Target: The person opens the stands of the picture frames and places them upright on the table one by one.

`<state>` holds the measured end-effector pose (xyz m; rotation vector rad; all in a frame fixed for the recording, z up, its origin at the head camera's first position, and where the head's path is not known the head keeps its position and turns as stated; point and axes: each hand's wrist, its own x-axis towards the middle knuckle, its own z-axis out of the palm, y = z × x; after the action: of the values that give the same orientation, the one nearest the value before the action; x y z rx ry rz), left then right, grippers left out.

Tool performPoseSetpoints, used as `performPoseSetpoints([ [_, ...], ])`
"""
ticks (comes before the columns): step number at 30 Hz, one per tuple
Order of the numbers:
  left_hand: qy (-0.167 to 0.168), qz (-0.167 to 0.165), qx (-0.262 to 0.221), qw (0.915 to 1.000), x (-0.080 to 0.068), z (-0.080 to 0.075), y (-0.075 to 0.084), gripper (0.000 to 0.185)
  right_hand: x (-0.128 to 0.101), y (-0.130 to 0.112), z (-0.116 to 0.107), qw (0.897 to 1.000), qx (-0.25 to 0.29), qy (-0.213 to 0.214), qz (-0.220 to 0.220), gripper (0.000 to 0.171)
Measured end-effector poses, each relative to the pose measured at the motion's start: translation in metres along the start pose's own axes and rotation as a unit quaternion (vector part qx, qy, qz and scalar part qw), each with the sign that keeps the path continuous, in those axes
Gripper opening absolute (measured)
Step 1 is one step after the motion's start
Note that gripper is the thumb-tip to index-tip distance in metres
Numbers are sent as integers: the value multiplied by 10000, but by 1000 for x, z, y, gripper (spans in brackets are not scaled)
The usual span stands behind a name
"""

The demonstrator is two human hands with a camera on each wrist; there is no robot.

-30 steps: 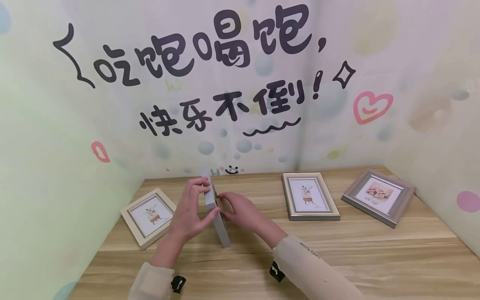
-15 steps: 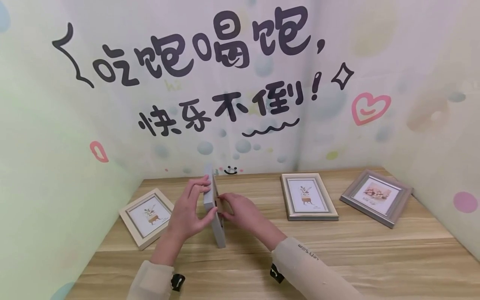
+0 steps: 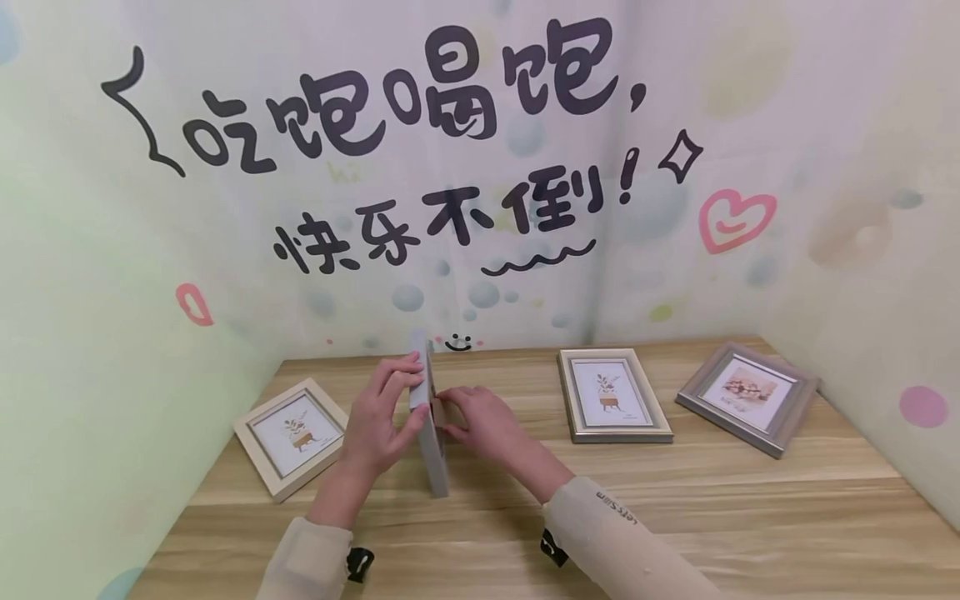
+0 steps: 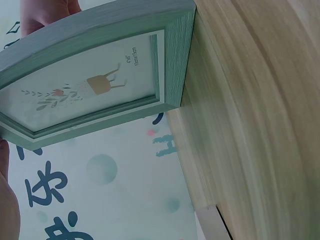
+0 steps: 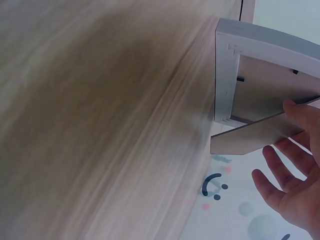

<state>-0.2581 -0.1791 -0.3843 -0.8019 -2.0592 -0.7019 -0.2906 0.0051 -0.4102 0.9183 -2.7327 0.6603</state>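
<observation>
grey picture frame upright on the table, near its middle, seen nearly edge-on from the head; picture side toward the person's left, back toward the right. left hand grips it by the edge, fingers higher up, thumb on the near side. left wrist view: potted-plant drawing behind the front. right hand at the back, pinching the support leg between thumb and fingers; the leg angles out from the backing, remaining fingers loosely spread. cream frame lying flat, left. gold-edged frame and brown-grey frame flat on the right, near each other. behind: pale wall, dark lettering.
</observation>
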Motion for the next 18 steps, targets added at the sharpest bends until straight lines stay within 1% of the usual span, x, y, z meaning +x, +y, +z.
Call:
performPoseSetpoints([
  [4, 7, -116, -25, 9999, -1, 0, 3, 31, -2, -2, -2, 9999, -150, 19, 5, 45],
  [10, 9, -73, -69, 9999, -1, 2, 2, 31, -3, -2, -5, 9991, -412, 70, 21, 46],
  [18, 50, -40, -87, 9999, -1, 2, 1, 29, -5, -1, -9, 9944, -1023, 233, -134, 45],
])
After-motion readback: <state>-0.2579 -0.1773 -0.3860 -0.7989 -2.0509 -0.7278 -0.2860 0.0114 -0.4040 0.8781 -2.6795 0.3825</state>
